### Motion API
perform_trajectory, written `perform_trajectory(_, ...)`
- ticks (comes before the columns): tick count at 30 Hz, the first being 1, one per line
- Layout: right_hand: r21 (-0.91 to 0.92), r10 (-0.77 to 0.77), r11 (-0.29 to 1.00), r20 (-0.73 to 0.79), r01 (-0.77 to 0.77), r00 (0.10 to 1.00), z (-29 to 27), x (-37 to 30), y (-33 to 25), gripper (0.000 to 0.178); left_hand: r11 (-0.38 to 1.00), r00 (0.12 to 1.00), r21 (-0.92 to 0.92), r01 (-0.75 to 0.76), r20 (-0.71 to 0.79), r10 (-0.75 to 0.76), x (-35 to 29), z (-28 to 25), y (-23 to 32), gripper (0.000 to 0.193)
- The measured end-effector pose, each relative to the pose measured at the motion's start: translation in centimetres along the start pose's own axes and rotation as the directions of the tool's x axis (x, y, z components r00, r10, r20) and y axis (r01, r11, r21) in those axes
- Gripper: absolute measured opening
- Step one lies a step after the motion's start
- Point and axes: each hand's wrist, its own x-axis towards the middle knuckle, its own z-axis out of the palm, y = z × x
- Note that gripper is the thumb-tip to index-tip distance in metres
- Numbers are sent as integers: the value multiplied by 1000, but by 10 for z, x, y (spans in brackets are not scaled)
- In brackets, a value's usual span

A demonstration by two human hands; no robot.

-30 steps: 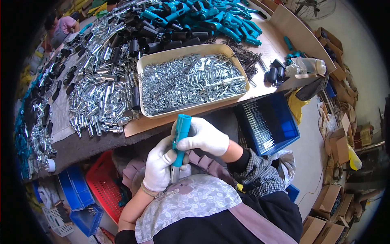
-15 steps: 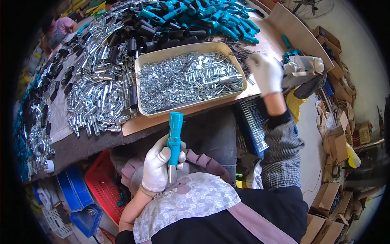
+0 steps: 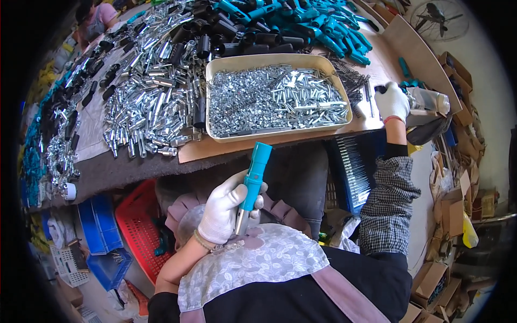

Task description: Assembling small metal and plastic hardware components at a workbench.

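Observation:
My left hand (image 3: 219, 212), in a white glove, is wrapped round a teal plastic tool handle (image 3: 255, 177) with a metal shaft at its lower end. It is held tilted above my lap, its wide end up. At the table's right side, my gloved right hand (image 3: 393, 102) is closed, with a small dark piece showing at its fingertips; what this is cannot be made out. Beside that hand lie dark coil springs (image 3: 353, 81). Left of them stands a cream tray (image 3: 280, 131) of small metal nuts and pins.
Teal handles (image 3: 323, 32) and black sleeves (image 3: 231, 48) are heaped at the back, with metal sockets (image 3: 153, 102) at left. A blue tray of metal rods (image 3: 353, 175) sits below the table edge. A red basket (image 3: 137, 226) and blue bins (image 3: 99, 226) stand lower left. Another person (image 3: 97, 19) is far left.
My right hand has moved right, away from the springs' far side. My left hand has shifted slightly right, and the teal handle leans more. The view has shifted too.

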Motion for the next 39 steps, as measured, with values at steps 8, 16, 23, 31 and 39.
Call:
perform_trajectory(8,532,-650,-544,221,-649,727,-29,-181,-103,55,986,995,143,-87,-40,94,2,4,9,68)
perform_trajectory(16,99,-747,-428,520,-898,413,-31,-238,-143,47,923,982,368,-111,-102,158,-13,-4,18,78)
perform_trajectory(23,130,-688,-374,625,-918,369,-25,-236,-142,46,902,975,418,-105,-136,176,-27,-12,16,65)
perform_trajectory(31,862,-395,-79,434,-501,809,-52,-231,-142,22,827,993,562,-1,-100,70,-31,-11,19,79)
perform_trajectory(39,996,-692,-71,-83,48,717,-52,-244,-150,47,927,998,373,-25,-39,42,-13,-8,16,75)
